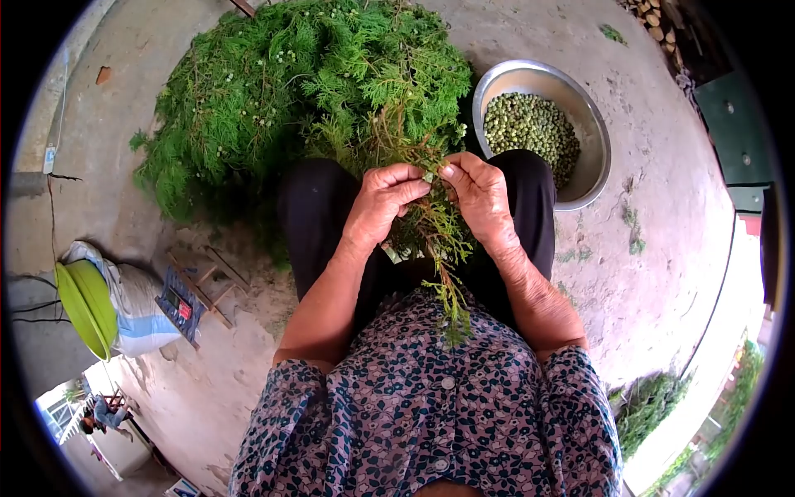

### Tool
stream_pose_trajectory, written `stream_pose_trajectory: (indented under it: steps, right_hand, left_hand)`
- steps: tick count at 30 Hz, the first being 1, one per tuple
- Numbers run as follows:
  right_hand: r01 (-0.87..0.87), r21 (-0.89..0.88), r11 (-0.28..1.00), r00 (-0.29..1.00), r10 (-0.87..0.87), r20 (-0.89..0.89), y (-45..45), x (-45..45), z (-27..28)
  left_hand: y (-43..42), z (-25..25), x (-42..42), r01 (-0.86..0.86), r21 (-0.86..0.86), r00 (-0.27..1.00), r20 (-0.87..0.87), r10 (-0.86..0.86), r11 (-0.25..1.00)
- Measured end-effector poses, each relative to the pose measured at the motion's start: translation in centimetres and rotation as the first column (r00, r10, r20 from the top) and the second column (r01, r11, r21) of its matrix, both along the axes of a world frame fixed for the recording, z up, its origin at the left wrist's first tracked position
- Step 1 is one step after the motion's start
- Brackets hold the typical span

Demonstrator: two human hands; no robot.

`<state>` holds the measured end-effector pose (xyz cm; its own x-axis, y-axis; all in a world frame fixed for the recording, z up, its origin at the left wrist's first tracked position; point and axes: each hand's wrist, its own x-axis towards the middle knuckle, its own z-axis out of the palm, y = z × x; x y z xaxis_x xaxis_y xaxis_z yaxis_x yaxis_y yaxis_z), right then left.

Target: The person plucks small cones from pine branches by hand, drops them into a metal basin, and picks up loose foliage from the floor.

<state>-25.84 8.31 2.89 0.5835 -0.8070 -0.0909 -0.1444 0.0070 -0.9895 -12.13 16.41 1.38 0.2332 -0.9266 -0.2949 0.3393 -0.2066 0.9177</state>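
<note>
Between my knees I hold a conifer branch [439, 228] with flat, scaly green and brownish sprays, its lower end hanging over my shirt. My left hand [385, 203] is closed around it, thumb and forefinger pinched near its middle. My right hand [479, 195] pinches the same branch just beside the left fingertips. A small pale green bit shows between the two hands; whether it is a cone I cannot tell. Beyond my hands lies a large heap of green conifer branches [273, 91]. A metal basin [592, 137] holds many small green cones [526, 124], right of my knee.
On the left, a lime-green basin [87, 311] leans by a white and blue sack [141, 302], near a small wooden stool [211, 282]. Green drawers [733, 128] stand at right. Loose sprigs [633, 228] litter the concrete floor. Another person [106, 414] appears far at lower left.
</note>
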Motion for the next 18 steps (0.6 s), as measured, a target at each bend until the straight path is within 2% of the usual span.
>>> stream_pose_trajectory:
  steps: [1, 2, 3, 6, 7, 8, 9, 10, 11, 12, 13, 15, 18]
  right_hand:
    - [0.075, -0.255, 0.964, 0.997, -0.079, -0.007, 0.2, 0.3, 0.0]
    - [0.139, -0.495, 0.858, 0.988, -0.156, 0.007, 0.3, 0.5, 0.1]
    - [0.164, -0.592, 0.789, 0.985, -0.164, 0.055, 0.4, 0.6, 0.3]
    - [0.236, -0.508, 0.828, 0.972, -0.206, 0.115, 0.6, 0.7, -0.2]
    - [0.274, -0.32, 0.907, 0.961, -0.243, 0.134, 0.9, 0.9, -0.1]
    - [0.272, -0.321, 0.907, 0.961, -0.242, 0.132, 0.8, 0.9, 0.3]
    - [0.283, -0.041, 0.958, 0.952, -0.275, 0.137, 0.6, 0.8, 1.3]
    - [0.271, 0.242, 0.932, 0.942, -0.308, 0.133, 0.4, 0.7, 1.9]
    - [0.312, 0.177, 0.933, 0.92, -0.343, 0.189, -1.3, 0.0, 1.3]
    - [0.373, 0.341, 0.863, 0.805, -0.484, 0.343, -3.4, -0.6, 0.8]
    - [0.424, 0.33, 0.844, 0.735, -0.533, 0.418, -4.9, -1.5, 1.4]
    - [0.529, 0.024, 0.848, 0.744, -0.477, 0.468, -6.4, -3.2, 2.6]
    - [0.7, -0.274, 0.659, 0.695, -0.54, 0.475, -7.4, -4.4, 3.1]
  left_hand:
    - [-0.2, -0.1, 0.0, -0.02, -0.003, 1.0, 0.003, 0.02, 1.0]
    - [-0.3, -0.2, 0.0, -0.039, -0.007, 0.999, 0.005, 0.039, 0.999]
    - [-0.3, -0.1, -0.1, -0.038, -0.009, 0.999, 0.003, 0.038, 0.999]
    - [-0.5, 0.2, -0.2, -0.045, 0.003, 0.999, -0.03, 0.045, 0.999]
    - [-0.6, 0.2, -0.2, -0.049, -0.006, 0.998, -0.043, 0.048, 0.999]
    - [-0.6, 0.2, -0.2, -0.054, -0.013, 0.997, -0.056, 0.053, 0.998]
    - [-0.5, 0.1, -0.1, -0.056, -0.012, 0.997, -0.058, 0.055, 0.998]
    - [-0.3, -0.2, 0.1, -0.026, 0.001, 0.998, -0.051, 0.027, 1.0]
    - [0.0, -0.4, 0.4, 0.001, 0.014, 0.999, -0.044, -0.001, 1.0]
    - [0.4, -0.4, 0.5, 0.0, 0.015, 0.999, -0.044, 0.001, 1.0]
    - [1.0, -0.3, 0.4, -0.032, 0.017, 0.998, -0.061, 0.033, 0.999]
    - [1.4, -0.5, 0.7, -0.095, 0.013, 0.986, -0.138, 0.096, 0.995]
    - [1.0, -1.2, 0.9, -0.168, -0.014, 0.978, -0.128, 0.165, 0.986]
